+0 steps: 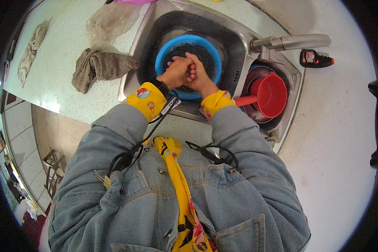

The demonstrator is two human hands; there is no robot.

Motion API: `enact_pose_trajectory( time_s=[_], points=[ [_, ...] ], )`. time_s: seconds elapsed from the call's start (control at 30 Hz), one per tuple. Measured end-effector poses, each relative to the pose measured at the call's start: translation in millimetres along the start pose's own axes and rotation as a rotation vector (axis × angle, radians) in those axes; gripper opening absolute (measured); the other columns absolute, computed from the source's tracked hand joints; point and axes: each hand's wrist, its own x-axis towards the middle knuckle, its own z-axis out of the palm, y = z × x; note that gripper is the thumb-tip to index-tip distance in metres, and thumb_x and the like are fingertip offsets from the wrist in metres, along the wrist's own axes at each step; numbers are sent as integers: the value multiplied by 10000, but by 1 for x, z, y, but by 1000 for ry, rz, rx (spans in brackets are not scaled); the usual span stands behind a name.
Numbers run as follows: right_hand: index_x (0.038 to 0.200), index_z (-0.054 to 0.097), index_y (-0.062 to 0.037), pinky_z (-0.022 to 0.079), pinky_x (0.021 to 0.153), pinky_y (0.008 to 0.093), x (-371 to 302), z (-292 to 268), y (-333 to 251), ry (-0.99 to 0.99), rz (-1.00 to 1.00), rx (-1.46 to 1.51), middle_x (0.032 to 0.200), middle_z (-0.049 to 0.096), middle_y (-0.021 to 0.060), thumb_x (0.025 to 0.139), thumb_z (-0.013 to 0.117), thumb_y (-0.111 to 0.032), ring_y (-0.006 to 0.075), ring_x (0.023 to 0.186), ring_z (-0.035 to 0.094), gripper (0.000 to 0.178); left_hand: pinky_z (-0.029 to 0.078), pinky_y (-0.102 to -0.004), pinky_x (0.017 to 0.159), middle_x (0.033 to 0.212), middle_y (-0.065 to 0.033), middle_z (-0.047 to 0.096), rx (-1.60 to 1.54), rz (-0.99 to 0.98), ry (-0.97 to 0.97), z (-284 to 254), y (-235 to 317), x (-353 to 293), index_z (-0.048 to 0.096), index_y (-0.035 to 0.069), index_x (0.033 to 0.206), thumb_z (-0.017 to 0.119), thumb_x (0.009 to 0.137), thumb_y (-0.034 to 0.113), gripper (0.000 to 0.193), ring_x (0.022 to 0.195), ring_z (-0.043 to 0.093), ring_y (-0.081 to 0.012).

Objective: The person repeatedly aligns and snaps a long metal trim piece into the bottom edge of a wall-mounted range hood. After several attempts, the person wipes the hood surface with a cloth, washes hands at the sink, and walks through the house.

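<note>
Over a round blue basin [217, 63] in the metal sink [229, 40], my left hand [176, 74] and my right hand [200, 76] are clasped together. Their palms press against each other, and the fingers curl around; whether anything lies between them is hidden. Dark contents fill the basin below, perhaps water, though the surface is hard to make out. A black band circles my left wrist, and yellow patterned cuffs show at both sleeves.
Right of the basin, a red dipper [273, 95] rests over stacked bowls in the smaller sink bowl. A metal faucet [300, 42] swings out to the right, near a dark bottle [317, 59]. A brown cloth [101, 67] and a clear plastic bag [109, 23] lie on the left counter.
</note>
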Motion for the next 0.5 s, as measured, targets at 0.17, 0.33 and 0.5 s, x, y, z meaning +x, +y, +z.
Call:
enact_pose_trajectory(
  time_s=[0.17,0.33,0.5],
  points=[
    [1043,578,-65,463,879,411,4,29,14,177,-280,277,1095,603,114,875,509,-468,278,992,570,442,432,-384,434,613,-165,568,1002,771,520,15,18,-3,483,52,788,397,936,256,266,502,566,-294],
    [1180,504,-112,426,909,474,-51,39,-19,277,-141,21,1151,544,86,915,498,-355,266,1074,513,359,477,-446,790,999,-239,590,1454,936,516,18,24,-1,486,11,987,449,895,121,148,981,570,-380],
    [1168,515,-20,440,869,461,-150,-9,-119,1091,-1149,-1921,1078,564,205,802,587,-148,361,1019,530,395,454,-377,823,997,-139,588,642,339,422,33,38,18,484,-5,1124,509,880,187,312,947,570,-267]
  ],
)
